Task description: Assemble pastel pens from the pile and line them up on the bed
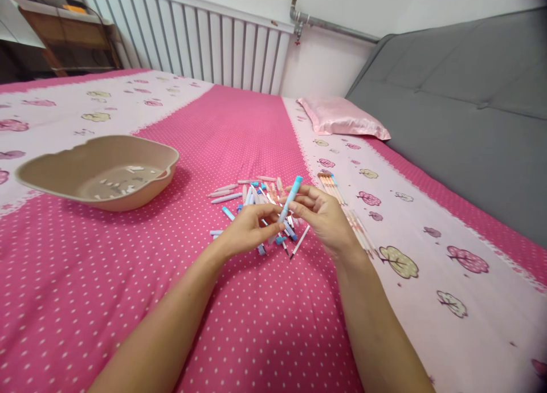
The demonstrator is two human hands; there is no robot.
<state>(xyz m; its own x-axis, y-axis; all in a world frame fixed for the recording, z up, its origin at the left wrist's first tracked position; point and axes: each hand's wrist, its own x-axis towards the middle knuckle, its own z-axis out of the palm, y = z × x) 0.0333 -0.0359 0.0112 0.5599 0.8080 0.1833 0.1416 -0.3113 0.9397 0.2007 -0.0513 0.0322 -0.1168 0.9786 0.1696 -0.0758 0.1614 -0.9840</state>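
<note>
Between my two hands I have a light blue pen (291,197), tilted, its turquoise end pointing up and away. My left hand (250,229) pinches the lower pale end between thumb and fingers. The upper part is gripped by my right hand (328,217), thumb in front and fingers behind. Under and beyond the hands lies a loose pile of pen parts: pink barrels (224,188), lilac barrels (226,199), blue caps and thin white refills (299,242). The hands hide part of this pile. Right of my right hand, several slim pens (331,187) lie side by side.
A beige plastic basin (156,189) with small white pieces inside stands on the left of the pink dotted bedsheet (256,125). More pale pens (361,233) lie beside my right wrist. A pink pillow (342,117) rests against the grey headboard (453,91). A white radiator (205,40) is behind the bed.
</note>
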